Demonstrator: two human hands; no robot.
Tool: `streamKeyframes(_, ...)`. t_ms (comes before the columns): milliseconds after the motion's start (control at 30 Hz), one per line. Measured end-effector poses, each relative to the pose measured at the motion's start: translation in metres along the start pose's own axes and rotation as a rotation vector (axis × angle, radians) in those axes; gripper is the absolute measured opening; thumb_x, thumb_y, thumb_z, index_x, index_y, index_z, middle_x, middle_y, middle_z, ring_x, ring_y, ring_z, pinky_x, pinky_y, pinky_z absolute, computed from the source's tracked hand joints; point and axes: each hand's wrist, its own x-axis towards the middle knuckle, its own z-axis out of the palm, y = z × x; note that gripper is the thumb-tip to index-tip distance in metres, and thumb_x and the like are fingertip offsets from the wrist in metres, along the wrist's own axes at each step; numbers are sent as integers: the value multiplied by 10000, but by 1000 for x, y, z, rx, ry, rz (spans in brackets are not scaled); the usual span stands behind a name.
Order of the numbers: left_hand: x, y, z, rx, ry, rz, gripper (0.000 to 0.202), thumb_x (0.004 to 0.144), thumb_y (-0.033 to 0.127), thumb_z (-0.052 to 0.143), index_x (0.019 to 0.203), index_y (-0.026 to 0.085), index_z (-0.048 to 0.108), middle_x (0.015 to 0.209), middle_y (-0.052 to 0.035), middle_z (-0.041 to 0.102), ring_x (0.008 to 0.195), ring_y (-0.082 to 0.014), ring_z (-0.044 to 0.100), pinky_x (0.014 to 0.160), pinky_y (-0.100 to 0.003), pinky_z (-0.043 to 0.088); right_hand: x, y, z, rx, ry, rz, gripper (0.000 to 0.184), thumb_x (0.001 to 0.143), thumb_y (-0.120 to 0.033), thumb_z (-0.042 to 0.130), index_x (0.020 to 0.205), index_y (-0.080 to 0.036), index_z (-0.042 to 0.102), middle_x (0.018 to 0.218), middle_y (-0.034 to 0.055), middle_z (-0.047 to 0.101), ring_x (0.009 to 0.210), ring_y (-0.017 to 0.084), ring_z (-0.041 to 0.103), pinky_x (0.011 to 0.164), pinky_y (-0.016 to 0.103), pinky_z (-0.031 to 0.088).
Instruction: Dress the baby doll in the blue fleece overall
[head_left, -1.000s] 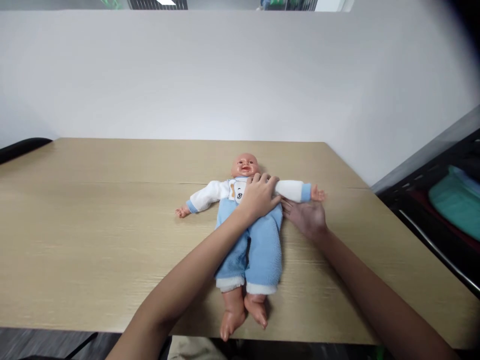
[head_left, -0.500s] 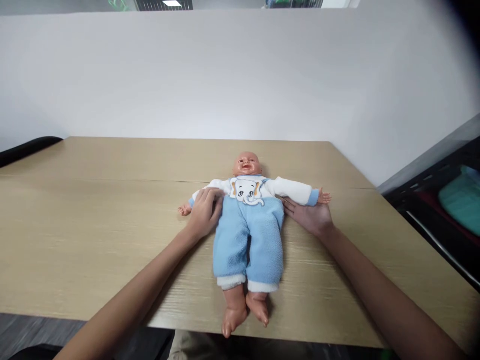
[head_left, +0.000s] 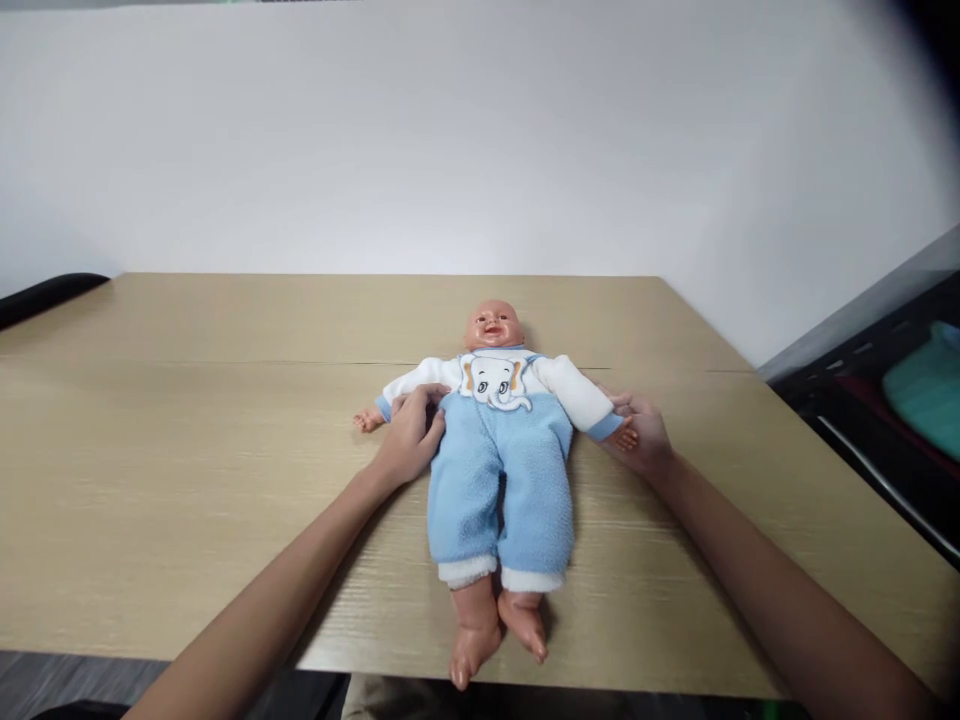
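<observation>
1 doll (head_left: 499, 470) face-up on desk (head_left: 225, 430), centre frame. Left hand (head_left: 409, 438) half-curled against its side; right hand (head_left: 652, 440) behind sleeve (head_left: 574, 390), partly hidden; both grips unclear.

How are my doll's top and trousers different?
The top is mostly white, but the trousers are light blue. An elephant picture decorates the top, while the trousers are plain down the legs. The top's sleeves end in blue cuffs; the trousers end in white cuffs. Both mix blue and white.
</observation>
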Motion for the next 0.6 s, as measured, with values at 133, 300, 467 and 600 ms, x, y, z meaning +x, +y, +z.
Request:
streamKeyframes(133, 6, 5, -9, 71, 15, 37, 310, 1003, 277, 475, 1268, 172, 598, 1187, -121, 702, 1097, -301, 596, 1019, -497, 451, -1, -2, 6, 50, 35, 33, 563, 684, -322, 624, 1230, -262, 747, 1328, 70, 809, 1238, 296, 767, 999, 397, 670)
streamKeyframes(300, 18, 4, -30, 268, 63, 59, 301, 1053, 378, 463, 1165, 197, 674, 1233, -147, 663, 1181, -344, 557, 1119, -551, 422, -9, -7, 12, -21, 66, 6, 510, 765, -292, 690, 1267, -255, 773, 1323, 41, 809, 1269, 265, 744, 928, 294, 676)
streamKeyframes(467, 25, -8, -41, 203, 33, -205, 538, 1022, 588, 476, 1300, 146, 605, 1384, -204, 659, 1312, -401, 556, 1172, -567, 426, -14, -10, 31, -198, 205, 42, 506, 831, -334, 772, 1325, -228, 742, 1257, 53, 822, 1223, 258, 751, 865, 258, 667)
streamKeyframes(600, 26, 7, -34, -10, -122, -437, 713, 1015, 767, 378, 1347, 172, 589, 1277, -166, 742, 1175, -376, 690, 1070, -508, 504, -16, 0, 54, -253, 267, 62, 602, 815, -330, 839, 1390, -266, 672, 1332, 22, 792, 1232, 237, 743, 931, 259, 639)
